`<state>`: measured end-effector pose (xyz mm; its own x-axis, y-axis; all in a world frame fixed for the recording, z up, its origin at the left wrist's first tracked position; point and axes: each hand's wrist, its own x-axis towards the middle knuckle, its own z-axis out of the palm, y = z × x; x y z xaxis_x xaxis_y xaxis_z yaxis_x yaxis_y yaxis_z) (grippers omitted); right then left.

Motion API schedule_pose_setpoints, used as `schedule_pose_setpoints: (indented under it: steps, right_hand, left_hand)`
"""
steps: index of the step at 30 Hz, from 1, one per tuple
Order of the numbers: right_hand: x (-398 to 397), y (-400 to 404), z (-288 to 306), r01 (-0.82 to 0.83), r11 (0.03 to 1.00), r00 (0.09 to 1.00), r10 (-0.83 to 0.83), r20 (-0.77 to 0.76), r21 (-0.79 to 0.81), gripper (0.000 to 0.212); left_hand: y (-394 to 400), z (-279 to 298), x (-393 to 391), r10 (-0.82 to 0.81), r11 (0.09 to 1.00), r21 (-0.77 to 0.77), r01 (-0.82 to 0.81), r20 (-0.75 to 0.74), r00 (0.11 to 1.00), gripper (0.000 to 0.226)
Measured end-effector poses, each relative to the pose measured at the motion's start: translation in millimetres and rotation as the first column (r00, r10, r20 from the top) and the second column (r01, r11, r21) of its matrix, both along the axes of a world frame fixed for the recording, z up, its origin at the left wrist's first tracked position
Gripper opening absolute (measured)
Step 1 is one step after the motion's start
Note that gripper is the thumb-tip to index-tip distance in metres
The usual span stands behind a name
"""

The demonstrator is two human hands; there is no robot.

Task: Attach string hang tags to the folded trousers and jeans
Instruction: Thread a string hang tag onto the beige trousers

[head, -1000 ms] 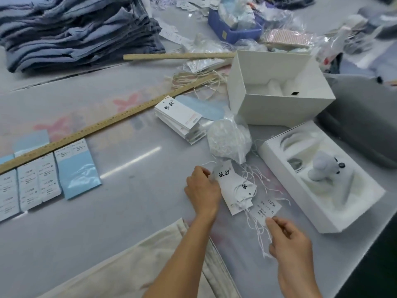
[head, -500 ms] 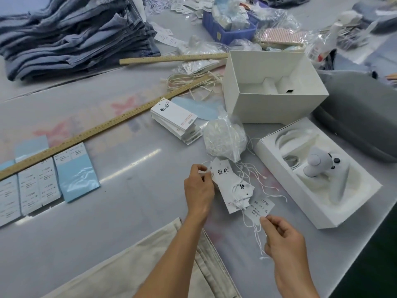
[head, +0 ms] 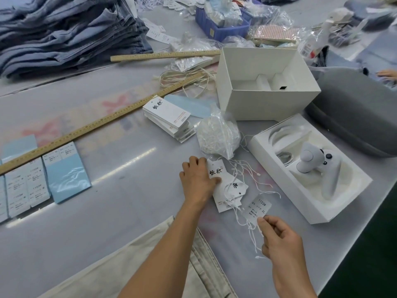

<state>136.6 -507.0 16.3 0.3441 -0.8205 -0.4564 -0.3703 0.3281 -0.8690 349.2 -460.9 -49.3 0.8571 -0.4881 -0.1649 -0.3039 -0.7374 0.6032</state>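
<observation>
My left hand grips the upper left edge of a white brand hang tag lying on the grey table, thumb on its printed face. My right hand pinches the lower corner of a small size tag marked 1103# XL. Loose white strings trail between the two tags and over the table. Beige folded trousers lie at the near edge under my left forearm. A stack of folded jeans sits at the far left.
A stack of brand tags and a bag of white strings lie just beyond my hands. Two white boxes stand right, a wooden ruler crosses the table, blue size-tag sheets lie left.
My left hand has shifted its hold on the brand tag, thumb now over its face. My right hand still pinches the small size tag; both have barely moved.
</observation>
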Motion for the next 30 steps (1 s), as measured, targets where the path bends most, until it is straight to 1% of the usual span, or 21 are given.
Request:
schedule_pose_setpoints:
  steps: [3,5,7,8,9,11,12,14,16,19,21,22,23,26,29,30]
  right_hand:
    - [-2.1,-0.9,0.6,0.01,1.0,1.0,-0.01,0.012,0.002,0.009]
    - [-2.6,-1.4,0.0,0.022,1.0,1.0,-0.021,0.013,-0.001,0.01]
    - [-2.3,-0.8,-0.7,0.024,1.0,1.0,-0.024,0.012,-0.012,0.011]
    - [-1.8,0.0,-0.8,0.022,1.0,1.0,-0.021,0.014,-0.021,0.011]
    - [-1.5,0.7,-0.5,0.015,0.999,1.0,-0.014,0.018,-0.033,0.011]
    - [-0.9,1.4,1.3,0.001,0.998,1.0,0.0,0.021,-0.062,0.012]
    - [-0.1,1.9,3.2,-0.003,0.997,1.0,0.005,0.026,-0.081,0.014]
    - [2.8,4.6,9.4,-0.024,0.99,0.998,0.031,0.047,-0.139,0.017]
    - [9.2,11.7,20.1,-0.088,0.976,0.992,0.105,0.074,-0.197,0.02]
    - [22.7,30.3,41.5,-0.221,0.949,0.952,0.26,0.159,-0.226,0.019]
    - [32.3,45.4,56.1,-0.302,0.924,0.907,0.354,0.227,-0.234,0.01]
    - [36.8,52.4,62.3,-0.34,0.91,0.884,0.395,0.249,-0.238,0.007]
    - [40.3,58.1,66.2,-0.374,0.893,0.863,0.434,0.259,-0.249,0.01]
    - [49.1,69.0,67.8,-0.444,0.85,0.83,0.509,0.228,-0.284,0.015]
    - [54.9,73.7,64.2,-0.466,0.831,0.827,0.531,0.183,-0.305,0.009]
    - [56.3,74.8,63.1,-0.465,0.827,0.829,0.532,0.173,-0.315,0.01]
  left_hand:
    - [0.9,-4.7,5.5,0.047,0.994,-0.1,-0.047,-0.009,0.999,0.049]
    - [3.5,-4.9,4.9,0.108,0.977,-0.19,-0.102,0.027,0.994,0.033]
    - [7.0,-3.8,3.0,0.17,0.958,-0.248,-0.145,0.081,0.982,0.019]
    - [9.0,-2.1,2.6,0.191,0.946,-0.281,-0.161,0.083,0.978,0.012]
    - [11.4,2.1,2.9,0.201,0.927,-0.333,-0.175,0.045,0.979,0.007]
    - [16.8,18.1,3.7,0.187,0.863,-0.466,-0.195,-0.064,0.98,0.007]
    - [21.2,28.5,3.8,0.194,0.824,-0.531,-0.199,-0.066,0.979,0.008]
    - [35.0,53.3,1.7,0.273,0.739,-0.635,-0.227,-0.027,0.962,0.009]
    - [52.9,79.0,-5.0,0.329,0.64,-0.716,-0.277,-0.07,0.942,0.009]
    - [81.3,105.2,-20.3,0.286,0.572,-0.747,-0.339,-0.206,0.936,0.014]
    - [96.2,116.5,-28.8,0.233,0.53,-0.753,-0.39,-0.313,0.921,0.017]
    - [101.9,120.7,-31.5,0.208,0.518,-0.755,-0.402,-0.345,0.916,0.018]
    - [106.5,124.1,-32.8,0.183,0.518,-0.755,-0.402,-0.361,0.914,0.02]
    - [116.4,130.9,-35.6,0.115,0.533,-0.758,-0.376,-0.376,0.92,0.023]
    - [121.1,134.6,-39.9,0.077,0.531,-0.762,-0.371,-0.392,0.917,0.024]
    - [121.9,135.1,-41.4,0.07,0.523,-0.763,-0.379,-0.405,0.912,0.024]
